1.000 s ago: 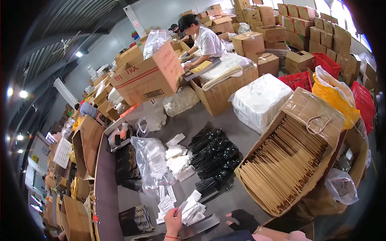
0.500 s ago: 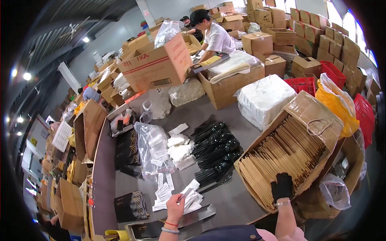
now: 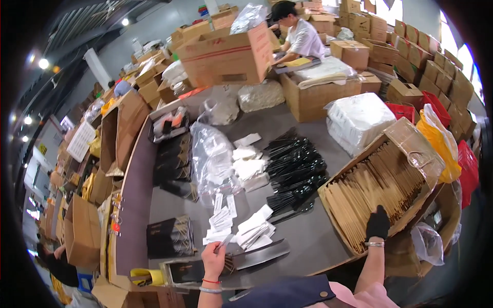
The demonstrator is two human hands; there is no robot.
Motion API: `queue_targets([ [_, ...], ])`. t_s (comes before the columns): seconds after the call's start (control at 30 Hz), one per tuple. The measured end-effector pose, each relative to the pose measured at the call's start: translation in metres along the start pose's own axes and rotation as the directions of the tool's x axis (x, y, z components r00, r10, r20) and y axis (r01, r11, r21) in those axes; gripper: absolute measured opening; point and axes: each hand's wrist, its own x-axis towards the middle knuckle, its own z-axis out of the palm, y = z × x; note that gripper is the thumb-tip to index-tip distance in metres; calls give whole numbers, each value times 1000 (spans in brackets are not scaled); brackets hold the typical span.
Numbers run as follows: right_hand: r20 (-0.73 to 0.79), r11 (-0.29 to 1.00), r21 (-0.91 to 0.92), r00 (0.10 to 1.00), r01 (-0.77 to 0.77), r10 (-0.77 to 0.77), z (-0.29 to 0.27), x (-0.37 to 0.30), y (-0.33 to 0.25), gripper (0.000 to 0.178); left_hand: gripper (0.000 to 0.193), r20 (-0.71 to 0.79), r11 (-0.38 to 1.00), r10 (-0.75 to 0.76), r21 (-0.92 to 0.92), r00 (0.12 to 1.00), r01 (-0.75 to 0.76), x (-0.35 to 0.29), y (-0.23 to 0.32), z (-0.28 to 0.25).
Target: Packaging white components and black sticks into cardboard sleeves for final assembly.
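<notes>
My left hand (image 3: 213, 261), bare, pinches the end of a small pale flat packet (image 3: 223, 244) above a metal-edged holder with black printed sleeves (image 3: 187, 271). Loose white packets (image 3: 255, 229) lie just beyond it. My right hand (image 3: 378, 225), in a black glove, is inside a cardboard box (image 3: 336, 233) filled with long thin brown chopsticks (image 3: 354, 205). Its fingers are drawn together at a few lighter chopsticks (image 3: 371, 191) that stand up from the rest; the exact grip is partly hidden. Black wrapped plastic spoons (image 3: 295, 169) are heaped mid-table.
Stacks of black sleeves (image 3: 169, 237) lie at the left beside a clear plastic bag (image 3: 211, 159). A white wrapped bundle (image 3: 359, 123) stands behind the chopstick box. Across the table a person (image 3: 304, 38) works behind a large carton (image 3: 223, 59). Red crates (image 3: 436, 108) are far right.
The view has shifted, so the table's things sit further right in it. My right hand has drawn in its spread fingers, and some chopsticks now rise above the others. My left hand keeps its pinch.
</notes>
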Motion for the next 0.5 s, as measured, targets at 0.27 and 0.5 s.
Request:
queue_targets([
  [0.27,95,421,907,962,22,-255,14,-91,-111,21,19,5,993,-98,-62,995,98,12,15,-3],
  [0.5,472,673,706,855,-219,-216,66,-120,-115,17,19,155,972,-133,-172,979,159,33,10,54],
])
